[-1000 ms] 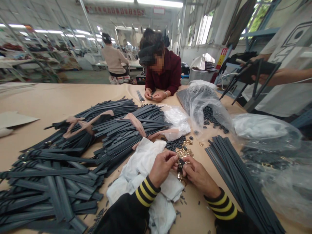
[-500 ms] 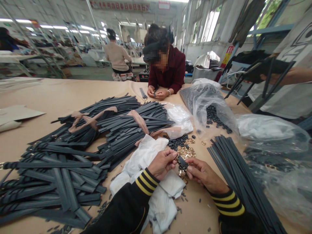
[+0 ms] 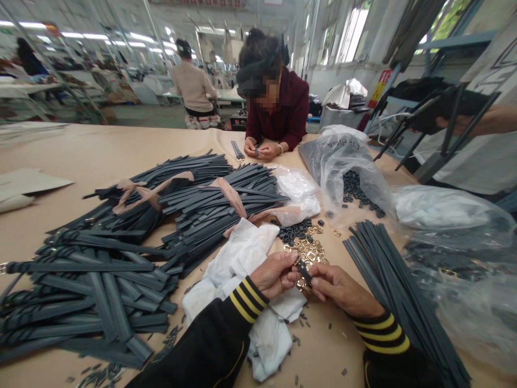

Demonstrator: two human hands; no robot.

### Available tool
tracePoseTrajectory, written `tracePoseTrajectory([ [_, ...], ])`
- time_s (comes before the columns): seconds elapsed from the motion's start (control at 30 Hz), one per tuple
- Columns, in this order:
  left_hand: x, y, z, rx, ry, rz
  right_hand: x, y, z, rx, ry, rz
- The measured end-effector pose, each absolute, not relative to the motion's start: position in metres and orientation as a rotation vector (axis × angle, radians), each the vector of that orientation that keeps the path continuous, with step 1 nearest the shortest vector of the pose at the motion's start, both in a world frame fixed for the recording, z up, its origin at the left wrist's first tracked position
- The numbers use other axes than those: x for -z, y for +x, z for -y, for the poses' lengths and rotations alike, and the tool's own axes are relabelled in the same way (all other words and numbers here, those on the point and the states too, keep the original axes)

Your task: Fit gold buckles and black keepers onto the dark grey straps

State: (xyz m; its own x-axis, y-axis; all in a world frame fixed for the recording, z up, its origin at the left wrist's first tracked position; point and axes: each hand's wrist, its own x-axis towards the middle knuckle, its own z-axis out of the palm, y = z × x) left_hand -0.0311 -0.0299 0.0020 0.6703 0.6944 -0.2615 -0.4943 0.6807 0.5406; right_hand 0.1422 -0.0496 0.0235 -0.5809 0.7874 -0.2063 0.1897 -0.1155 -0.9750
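Observation:
A short dark strap (image 3: pixel 304 271) is held between my two hands, over a heap of gold buckles (image 3: pixel 310 249). My left hand (image 3: pixel 277 274) is closed on its left end, thumb against fingers, with a bit of gold metal showing there. At the strap's lower right end, my right hand (image 3: pixel 345 289) pinches it between thumb and fingertips. The fingers hide part of the strap, so I cannot tell how it joins the metal. Small dark strap loops (image 3: pixel 294 231) lie just behind the buckles. Under my left wrist is a crumpled white cloth (image 3: pixel 242 253).
Long dark straps (image 3: pixel 391 280) lie right of my right hand. Tied strap bundles (image 3: pixel 202 202) and a pile of buckled straps (image 3: pixel 92 291) fill the left. Plastic bags (image 3: pixel 359 161) stand at right. Across the table, a person (image 3: pixel 278 116) handles a small piece.
Both hands keep hold of the strap, which has turned so less of its flat face shows. My left hand has shifted slightly right. The view has tilted a little.

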Motion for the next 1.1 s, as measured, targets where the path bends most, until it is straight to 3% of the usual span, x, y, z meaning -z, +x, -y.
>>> tracePoseTrajectory([
  [0.4, -0.002, -0.031, 0.034, -0.587, 0.488, -0.392, -0.025, 0.151, 0.049, -1.818, -1.095, 1.727],
  [0.67, 0.002, -0.023, 0.035, -0.647, 0.483, -0.561, -0.017, 0.13, 0.053, -1.458, -1.144, 1.689],
  [0.9, 0.003, -0.023, 0.034, -0.658, 0.549, -0.514, -0.015, 0.13, 0.056, -1.597, -1.053, 1.647],
  [1.1, 0.005, -0.023, 0.034, -0.615, 0.565, -0.539, -0.011, 0.12, 0.057, -1.302, -1.28, 1.611],
])
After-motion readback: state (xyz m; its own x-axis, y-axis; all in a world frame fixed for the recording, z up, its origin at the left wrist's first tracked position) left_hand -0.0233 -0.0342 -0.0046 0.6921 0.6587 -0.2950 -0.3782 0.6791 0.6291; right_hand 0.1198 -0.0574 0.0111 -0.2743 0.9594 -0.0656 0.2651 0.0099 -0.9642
